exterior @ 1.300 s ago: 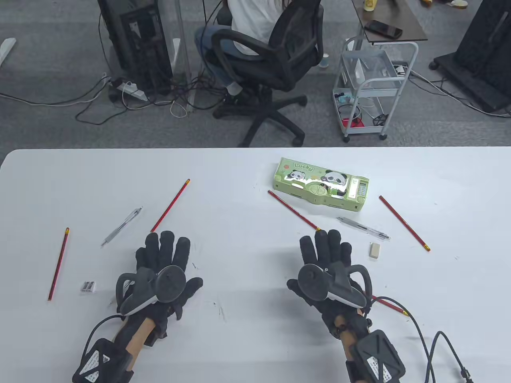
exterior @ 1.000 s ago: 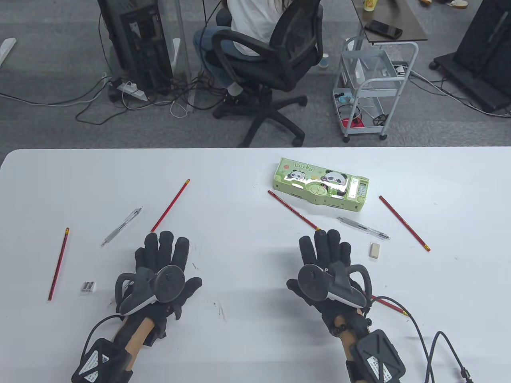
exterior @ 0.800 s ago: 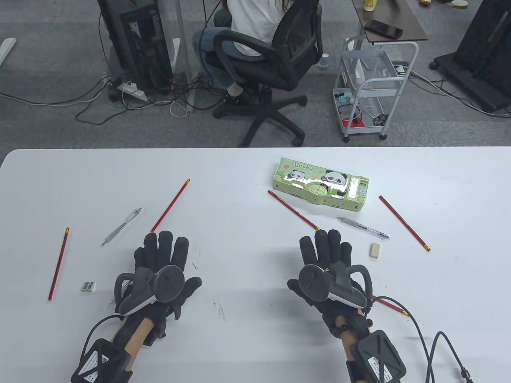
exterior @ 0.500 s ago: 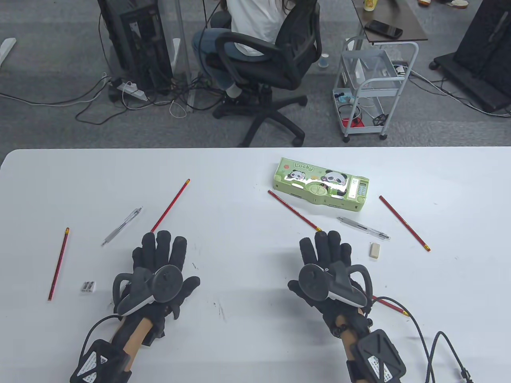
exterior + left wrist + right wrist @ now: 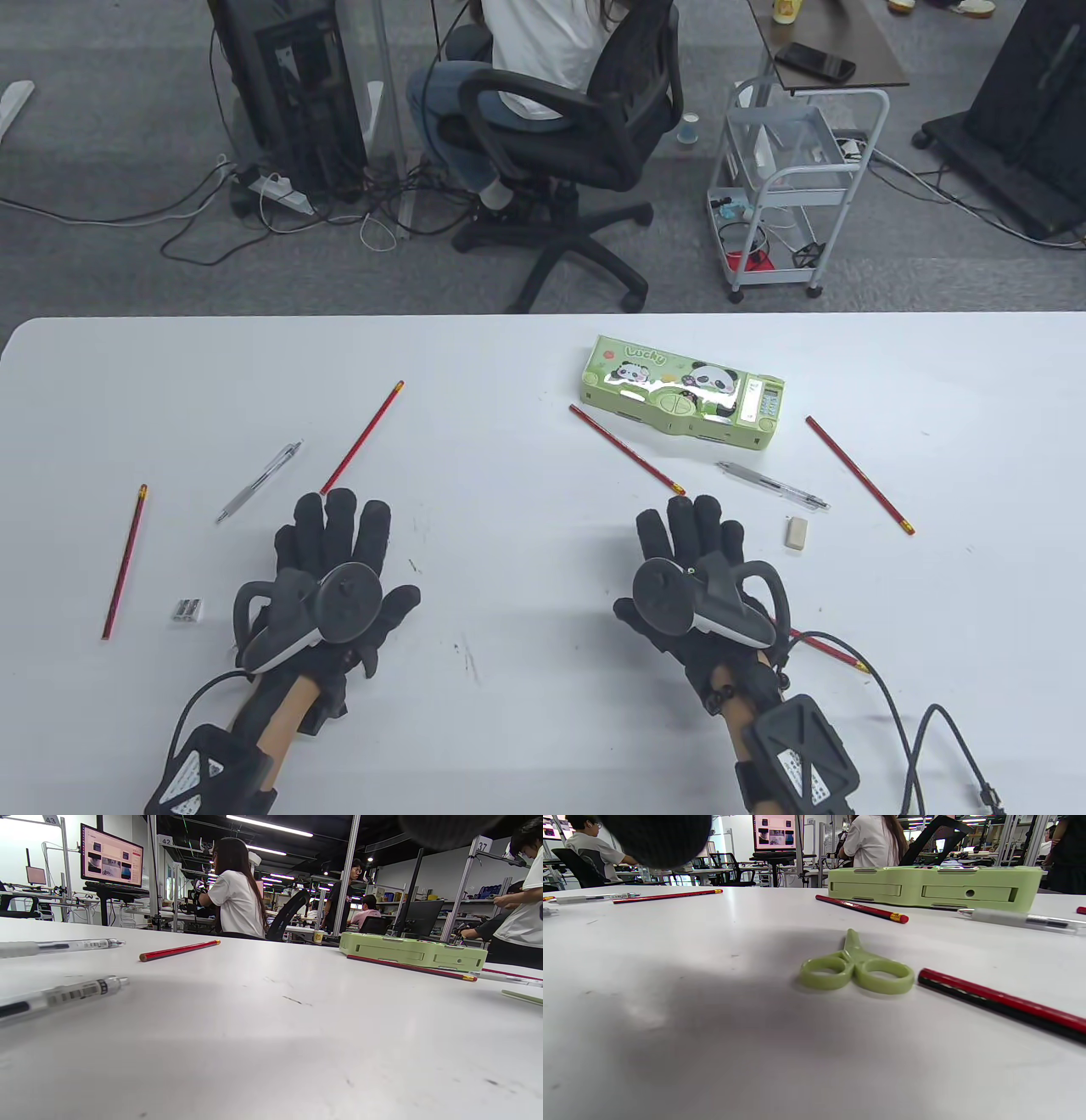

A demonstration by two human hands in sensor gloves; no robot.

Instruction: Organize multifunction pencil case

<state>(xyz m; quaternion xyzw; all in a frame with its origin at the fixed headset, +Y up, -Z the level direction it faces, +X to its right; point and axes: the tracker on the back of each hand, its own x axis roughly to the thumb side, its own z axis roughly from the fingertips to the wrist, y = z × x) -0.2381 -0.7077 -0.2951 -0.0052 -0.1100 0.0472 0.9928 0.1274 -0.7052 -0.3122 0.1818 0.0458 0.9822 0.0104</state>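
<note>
Both hands lay flat on the white table near its front edge, fingers straight and spread, grasping nothing. Left hand sat toward the left half, right hand toward the right half.

The green pencil case lay closed, lid up, toward the back edge right of centre — beyond the right hand and well apart from the left.

A red pencil ran along the case's front side, its eraser end just ahead of the right fingertips. A clear pen and a small eraser lay between case and right hand, slightly to its right. Green scissors lay under the right hand — seen only from the right wrist.

Another red pencil pointed at the left fingertips; a second pen and a sharpener lay toward the left edge.
</note>
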